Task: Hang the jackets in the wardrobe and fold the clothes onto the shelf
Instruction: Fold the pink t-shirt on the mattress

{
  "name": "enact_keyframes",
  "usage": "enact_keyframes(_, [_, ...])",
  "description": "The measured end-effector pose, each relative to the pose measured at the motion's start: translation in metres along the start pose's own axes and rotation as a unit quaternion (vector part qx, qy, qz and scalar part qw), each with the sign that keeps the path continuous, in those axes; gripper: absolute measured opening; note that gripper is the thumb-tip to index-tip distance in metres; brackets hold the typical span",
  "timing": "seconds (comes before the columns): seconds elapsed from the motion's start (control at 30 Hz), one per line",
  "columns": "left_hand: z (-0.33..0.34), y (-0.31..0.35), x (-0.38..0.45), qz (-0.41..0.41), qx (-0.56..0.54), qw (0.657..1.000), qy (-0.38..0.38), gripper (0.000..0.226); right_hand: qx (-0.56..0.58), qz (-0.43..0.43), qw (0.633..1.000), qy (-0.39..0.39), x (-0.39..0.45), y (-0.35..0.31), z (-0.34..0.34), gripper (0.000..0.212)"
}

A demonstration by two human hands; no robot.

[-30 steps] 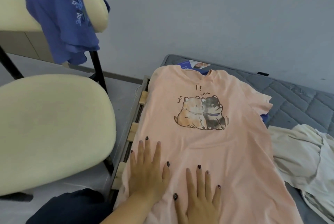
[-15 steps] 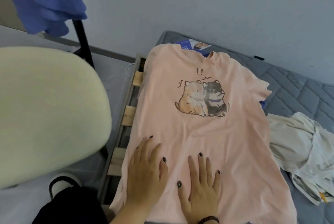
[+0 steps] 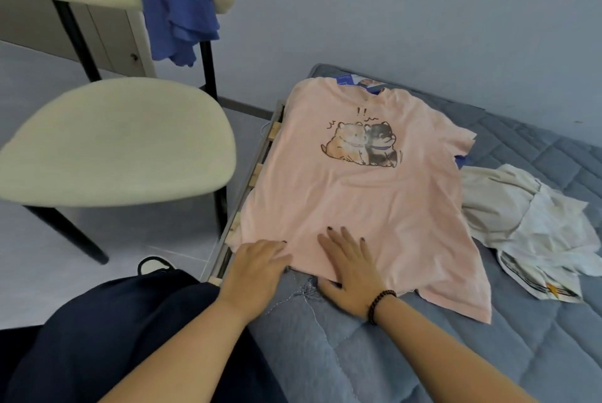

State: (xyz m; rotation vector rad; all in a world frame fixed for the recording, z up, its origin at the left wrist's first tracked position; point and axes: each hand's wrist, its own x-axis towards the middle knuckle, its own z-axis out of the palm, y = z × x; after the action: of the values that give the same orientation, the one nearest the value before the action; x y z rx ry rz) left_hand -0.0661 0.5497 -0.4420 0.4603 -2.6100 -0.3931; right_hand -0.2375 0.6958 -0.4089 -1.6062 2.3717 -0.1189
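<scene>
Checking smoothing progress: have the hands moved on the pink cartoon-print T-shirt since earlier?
Yes. Both hands slid back from the printed dogs to the hem.

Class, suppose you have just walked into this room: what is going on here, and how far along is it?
A person is laying a pink T-shirt out flat on a bed, print side up. Both hands are at its near hem: the left hand rests on the corner, the right hand lies flat on the cloth. No fold has been made yet. A pale garment lies crumpled beside it, and a blue top hangs over a chair.
</scene>
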Motion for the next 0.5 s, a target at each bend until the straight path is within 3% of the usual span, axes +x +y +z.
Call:
enact_keyframes(0.1, [0.001,-0.009,0.015,-0.014,0.016,0.999,0.039,0.022,-0.041,-0.085,0.995,0.011,-0.015,0.021,-0.003,0.076])
enact_keyframes(0.2, [0.001,-0.005,0.025,-0.055,-0.001,0.997,0.054,0.025,-0.037,-0.107,0.990,0.080,-0.013,0.028,0.000,0.046])
enact_keyframes(0.3, [-0.002,-0.001,0.033,-0.098,-0.030,0.992,0.077,0.025,0.103,0.012,0.986,0.134,0.002,0.026,-0.010,0.024])
enact_keyframes(0.43, [0.000,-0.005,0.042,-0.117,-0.042,0.991,0.054,0.035,0.302,0.222,0.922,0.097,0.036,0.036,-0.031,0.010])
enact_keyframes(0.5, [0.004,-0.003,0.047,-0.112,-0.050,0.991,0.046,0.036,0.346,0.284,0.891,0.077,0.050,0.043,-0.034,0.017])
